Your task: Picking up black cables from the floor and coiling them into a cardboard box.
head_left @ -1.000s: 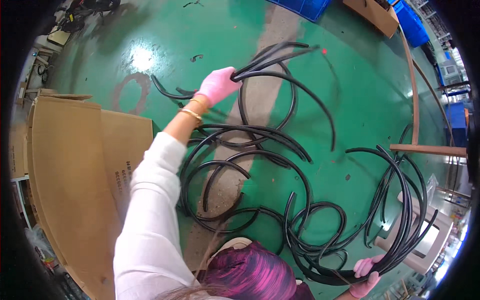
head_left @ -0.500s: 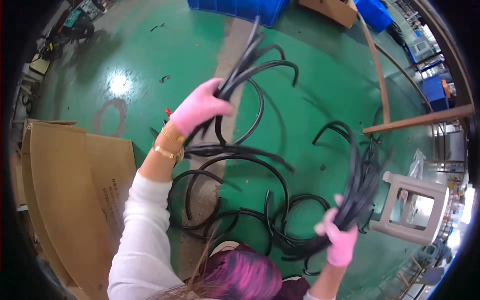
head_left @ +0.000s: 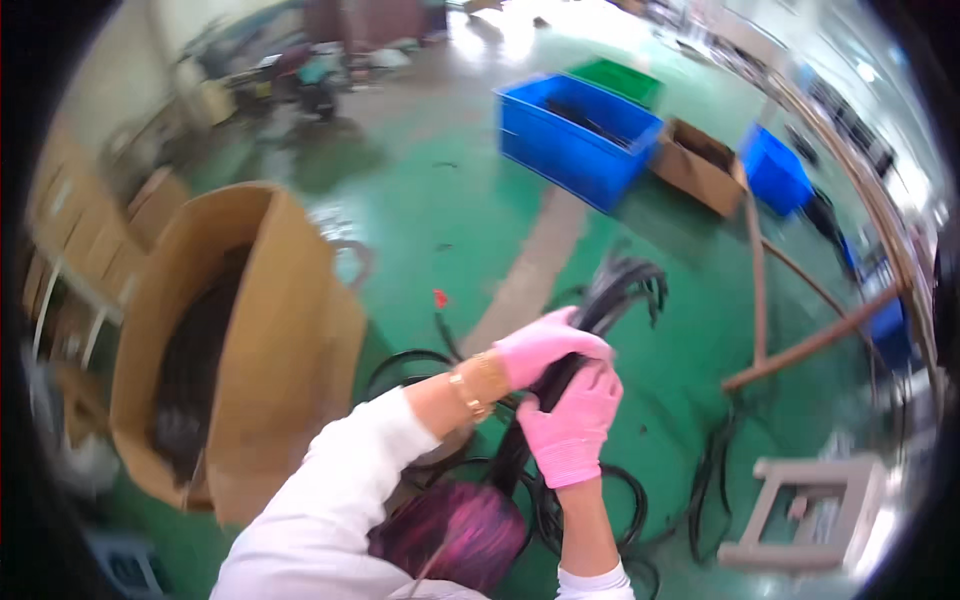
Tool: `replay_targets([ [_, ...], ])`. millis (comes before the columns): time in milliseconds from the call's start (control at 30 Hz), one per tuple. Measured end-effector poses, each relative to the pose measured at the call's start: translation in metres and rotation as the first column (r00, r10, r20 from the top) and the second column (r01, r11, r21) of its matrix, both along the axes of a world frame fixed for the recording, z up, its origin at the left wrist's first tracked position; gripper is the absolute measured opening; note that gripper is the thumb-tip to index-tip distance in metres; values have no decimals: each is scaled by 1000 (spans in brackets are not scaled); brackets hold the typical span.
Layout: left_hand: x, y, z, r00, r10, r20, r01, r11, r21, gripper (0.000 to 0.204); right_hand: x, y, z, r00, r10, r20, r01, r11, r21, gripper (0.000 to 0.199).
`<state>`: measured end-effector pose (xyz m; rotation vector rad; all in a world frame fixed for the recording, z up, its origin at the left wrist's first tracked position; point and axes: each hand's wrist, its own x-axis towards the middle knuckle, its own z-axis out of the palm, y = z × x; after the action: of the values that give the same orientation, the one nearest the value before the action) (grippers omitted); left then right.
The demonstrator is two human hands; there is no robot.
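Observation:
A thick bundle of black rubber tubes [head_left: 620,285] runs up through both my hands, its bent ends fanning out beyond them. My left hand [head_left: 548,348], in a pink glove, is closed around the bundle. Just below it my right hand [head_left: 574,425], gloved in the same pink, is wrapped around the same tubes, and the two gloves touch. The bundle's lower part passes down behind the right hand, and its end is hard to make out. More black tubes [head_left: 630,500] lie curled on the green floor near my knees, with others [head_left: 712,470] to the right.
On the left stands a tall open cardboard box [head_left: 290,330] with dark contents. A blue crate [head_left: 570,150] holding black pieces, a green crate [head_left: 615,78] and a smaller carton [head_left: 695,175] stand ahead. To the right are a wooden frame [head_left: 758,270] and a beige plastic stool [head_left: 860,510].
My hands, apart before with separate bunches of tubes, have come together on one bundle. The view has tilted up, bringing the crates and the cardboard box's inside into sight.

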<state>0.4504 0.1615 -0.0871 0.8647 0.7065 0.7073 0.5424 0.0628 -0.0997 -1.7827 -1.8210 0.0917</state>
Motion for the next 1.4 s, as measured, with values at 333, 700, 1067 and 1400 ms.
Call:
replay_targets([
  [333, -100, -20, 201, 919, 385, -83, -224, 685, 693, 37, 84, -79, 20, 856, 428, -289, -357, 895, 269, 53],
  [700, -283, -169, 413, -95, 970, -223, 353, 242, 904, 34, 109, -52, -63, 908, 387, -158, -339, 903, 265, 34],
  [1067, -416, -203, -21, -110, 485, -868, 29, 874, 485, 71, 89, -44, -89, 873, 416, -253, -449, 889, -88, 29],
  [1400, -412, -196, -40, -16, 638, -770, 600, 622, 503, 73, 101, -74, -114, 921, 315, -229, -345, 932, -107, 21],
])
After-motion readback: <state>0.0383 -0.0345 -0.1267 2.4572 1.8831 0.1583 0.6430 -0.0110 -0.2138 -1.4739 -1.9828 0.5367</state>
